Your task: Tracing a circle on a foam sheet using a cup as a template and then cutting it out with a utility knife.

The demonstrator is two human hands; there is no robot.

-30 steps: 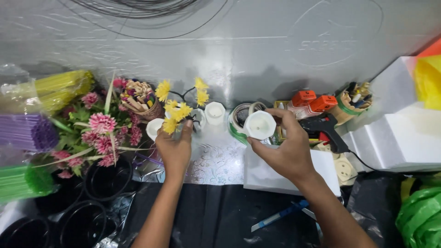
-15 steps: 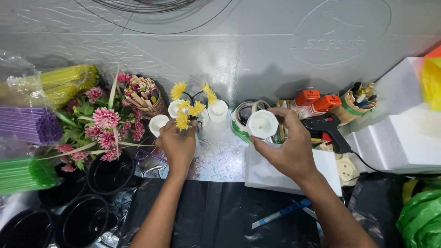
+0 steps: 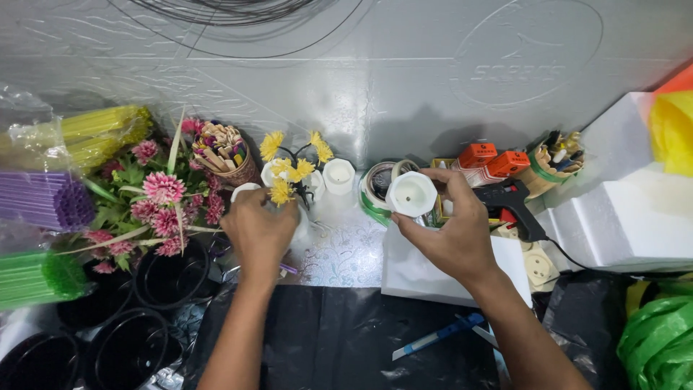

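My right hand (image 3: 453, 230) grips a small white octagonal pot (image 3: 411, 194), its mouth tilted toward me, over a white foam block (image 3: 422, 271). My left hand (image 3: 258, 231) is closed around the stems of a small bunch of yellow artificial flowers (image 3: 292, 167), held upright next to several other white pots (image 3: 338, 175) at the foot of the wall. What the left fingers pinch is hidden behind the hand.
Pink artificial flowers (image 3: 160, 196) and black pots (image 3: 170, 276) stand left, beside bundles of yellow, purple and green sticks (image 3: 43, 198). A cup of wooden sticks (image 3: 225, 152), tape rolls (image 3: 378, 185), a black glue gun (image 3: 514, 201), foam blocks (image 3: 628, 217) and a blue cutter (image 3: 439, 337) lie around.
My left hand has drawn the yellow flowers slightly to the right and closer to the white pots. My right hand has kept the white pot in nearly the same place.
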